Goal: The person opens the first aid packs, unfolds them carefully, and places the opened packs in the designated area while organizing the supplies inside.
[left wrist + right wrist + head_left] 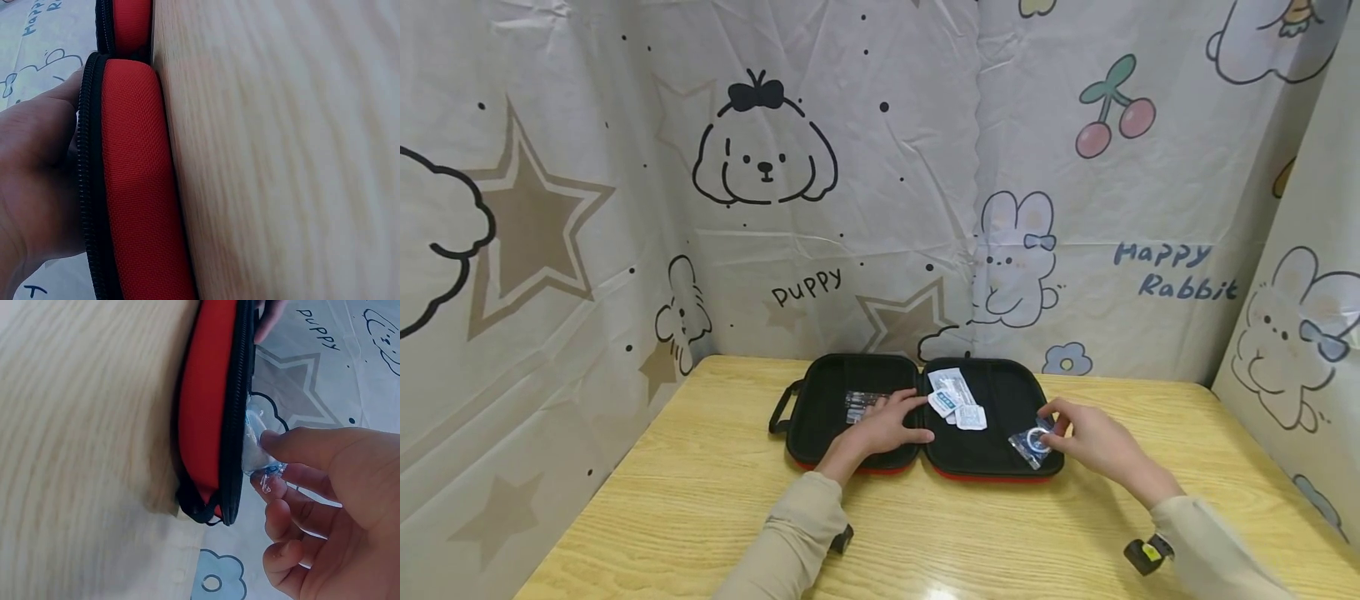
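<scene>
A black-lined zip case (988,457) with a red outer shell lies unfolded on the table. My right hand (1093,442) pinches a small clear plastic packet (1028,450) between thumb and fingers, over the right half of the case. Inside that packet a white ring with some blue shows. In the right wrist view the packet (255,447) stands just above the zipped rim. My left hand (887,423) is over the left half, its fingers extended toward the hinge. Beside its fingers lie several slim clear-wrapped items (859,400). The case wall (140,169) hides part of this hand in the left wrist view.
Several white and blue sachets (955,400) lie in the right half near the hinge. A black carry handle (782,408) sticks out on the left. The wooden table (700,467) runs back to a printed cloth (880,167) hanging behind and at both sides.
</scene>
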The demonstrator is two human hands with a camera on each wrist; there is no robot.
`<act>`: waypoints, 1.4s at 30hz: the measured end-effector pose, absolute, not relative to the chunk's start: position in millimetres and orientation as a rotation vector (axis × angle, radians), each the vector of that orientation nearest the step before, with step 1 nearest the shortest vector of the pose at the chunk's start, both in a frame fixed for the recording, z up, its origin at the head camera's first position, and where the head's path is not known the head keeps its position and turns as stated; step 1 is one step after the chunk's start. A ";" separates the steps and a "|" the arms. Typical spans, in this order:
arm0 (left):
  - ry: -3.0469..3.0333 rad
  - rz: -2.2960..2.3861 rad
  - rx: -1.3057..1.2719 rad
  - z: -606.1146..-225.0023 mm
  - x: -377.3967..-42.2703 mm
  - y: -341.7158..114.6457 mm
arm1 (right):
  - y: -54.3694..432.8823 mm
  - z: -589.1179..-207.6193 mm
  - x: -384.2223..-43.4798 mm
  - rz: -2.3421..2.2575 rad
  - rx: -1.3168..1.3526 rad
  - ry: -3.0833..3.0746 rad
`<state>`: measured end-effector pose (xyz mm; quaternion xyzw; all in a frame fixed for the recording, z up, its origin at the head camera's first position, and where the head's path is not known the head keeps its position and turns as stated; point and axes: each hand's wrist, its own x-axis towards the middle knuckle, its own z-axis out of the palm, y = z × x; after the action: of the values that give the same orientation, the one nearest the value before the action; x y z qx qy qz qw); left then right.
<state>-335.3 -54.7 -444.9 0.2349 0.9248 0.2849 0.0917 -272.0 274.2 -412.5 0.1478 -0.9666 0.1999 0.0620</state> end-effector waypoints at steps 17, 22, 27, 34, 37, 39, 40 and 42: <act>2.746 0.855 0.688 -445.3 -335.2 -55.6 | 251.1 -425.6 -270.8 0.510 0.389 -3.021; 2.756 0.840 0.695 -445.4 -335.6 -55.0 | 241.3 -430.6 -270.8 0.562 0.400 -3.017; 2.749 0.847 0.693 -443.2 -333.7 -54.8 | 232.9 -431.5 -273.6 0.648 0.447 -3.008; 2.752 0.841 0.697 -443.7 -334.7 -55.0 | 219.7 -428.8 -278.3 0.889 0.448 -3.041; 2.758 0.830 0.699 -444.7 -335.9 -55.4 | 215.8 -429.7 -281.2 0.956 0.461 -3.051; 2.763 0.826 0.707 -445.7 -336.5 -55.7 | 214.9 -431.8 -283.3 1.010 0.474 -3.056; 2.764 0.824 0.710 -445.9 -336.7 -55.8 | 214.9 -432.7 -284.4 1.047 0.473 -3.062; 2.766 0.823 0.716 -446.1 -336.8 -55.8 | 215.9 -434.7 -286.2 1.118 0.460 -3.073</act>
<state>-336.8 -55.8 -446.1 0.2401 0.9269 0.2760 0.0840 -286.2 215.9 -434.7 0.1389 -0.9276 0.3373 -0.0804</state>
